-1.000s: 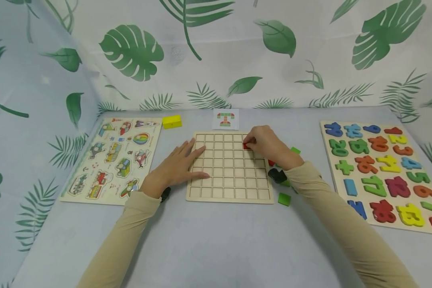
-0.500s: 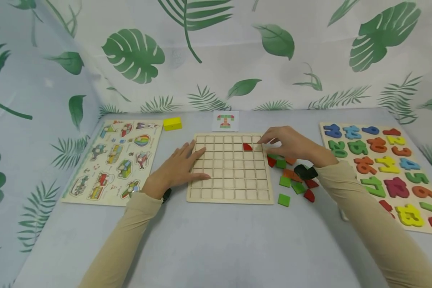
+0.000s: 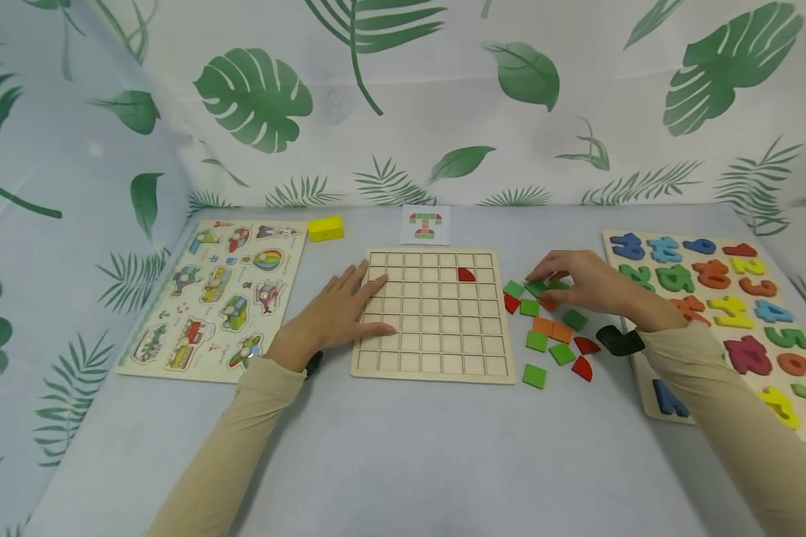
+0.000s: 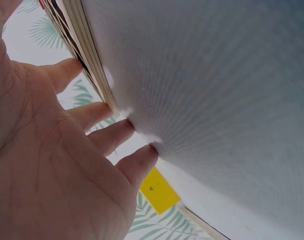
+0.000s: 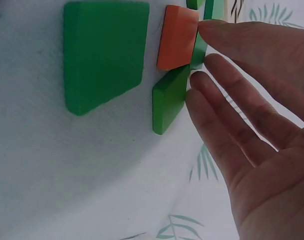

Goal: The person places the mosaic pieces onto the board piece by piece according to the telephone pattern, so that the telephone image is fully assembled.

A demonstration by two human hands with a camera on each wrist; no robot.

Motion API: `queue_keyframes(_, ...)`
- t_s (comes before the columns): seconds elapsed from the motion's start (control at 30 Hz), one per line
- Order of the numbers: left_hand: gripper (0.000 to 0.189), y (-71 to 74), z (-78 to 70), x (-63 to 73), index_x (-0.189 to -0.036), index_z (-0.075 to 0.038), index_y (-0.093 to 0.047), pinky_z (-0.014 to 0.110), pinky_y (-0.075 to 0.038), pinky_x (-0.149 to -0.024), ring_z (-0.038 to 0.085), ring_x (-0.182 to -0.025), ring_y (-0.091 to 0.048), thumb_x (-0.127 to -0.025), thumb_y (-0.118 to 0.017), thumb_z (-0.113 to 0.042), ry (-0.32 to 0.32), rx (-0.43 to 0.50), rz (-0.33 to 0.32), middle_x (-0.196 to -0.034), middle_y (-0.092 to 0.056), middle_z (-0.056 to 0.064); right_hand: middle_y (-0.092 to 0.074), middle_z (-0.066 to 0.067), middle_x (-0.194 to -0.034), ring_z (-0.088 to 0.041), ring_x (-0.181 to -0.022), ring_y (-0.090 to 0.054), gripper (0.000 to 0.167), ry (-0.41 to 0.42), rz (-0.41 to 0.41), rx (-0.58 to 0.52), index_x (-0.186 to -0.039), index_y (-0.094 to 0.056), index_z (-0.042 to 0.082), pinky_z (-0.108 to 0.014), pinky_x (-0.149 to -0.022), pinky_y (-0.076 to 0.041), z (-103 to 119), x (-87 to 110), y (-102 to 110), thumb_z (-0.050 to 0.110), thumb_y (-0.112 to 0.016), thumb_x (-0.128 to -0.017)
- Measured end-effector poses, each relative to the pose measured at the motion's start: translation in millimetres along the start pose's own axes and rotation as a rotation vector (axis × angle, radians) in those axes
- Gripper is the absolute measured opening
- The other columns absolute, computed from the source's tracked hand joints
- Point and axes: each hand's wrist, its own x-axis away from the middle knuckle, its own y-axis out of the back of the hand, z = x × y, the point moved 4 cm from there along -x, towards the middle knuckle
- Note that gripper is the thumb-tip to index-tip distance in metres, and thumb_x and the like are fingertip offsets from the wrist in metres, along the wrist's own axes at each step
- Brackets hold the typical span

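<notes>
Head view alone: gridded board face [image 3: 433, 315]

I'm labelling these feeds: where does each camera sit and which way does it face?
Head: worn on the head, facing forward and down at the grid board; left hand, right hand and sleeves show.
Left wrist: on that wrist, looking past the left hand's palm toward the yellow block.
Right wrist: on that wrist, looking past the right hand's palm at green tiles and an orange tile.
Shared: head and left wrist, the yellow block; head and right wrist, green and orange tiles.
</notes>
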Motion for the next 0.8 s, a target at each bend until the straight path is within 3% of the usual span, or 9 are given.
queue_keyframes(0.37, 0.091, 0.9, -0.5, 1.6, -0.168, -0.011, -0.024, 0.058, -0.008, -0.127, 0.045, -0.159, -0.006, -0.099, -0.064, -0.057, -0.003, 0.000, -0.009, -0.173, -0.003, 0.024, -0.070, -0.015, -0.105, -0.032, -0.094, -0.072, 0.020, -0.032, 0.037, -0.005, -0.108, -0.077, -0.007, -0.049, -0.086, -0.060, 3, -10.4, 3, -0.004, -0.080, -0.088)
queue_keyframes(0.8, 0.092, 0.4, -0.7, 0.9, -0.168, -0.011, -0.024, 0.057, -0.007, -0.127, 0.044, -0.159, -0.005, -0.099, -0.065, -0.057, 0.002, 0.009, -0.001, -0.173, -0.002, 0.024, -0.070, -0.010, -0.097, -0.026, -0.088, -0.070, 0.019, -0.057, 0.017, 0.033, -0.103, -0.079, -0.005, -0.042, -0.079, -0.061, -1, -13.6, 2, 0.001, -0.084, -0.086)
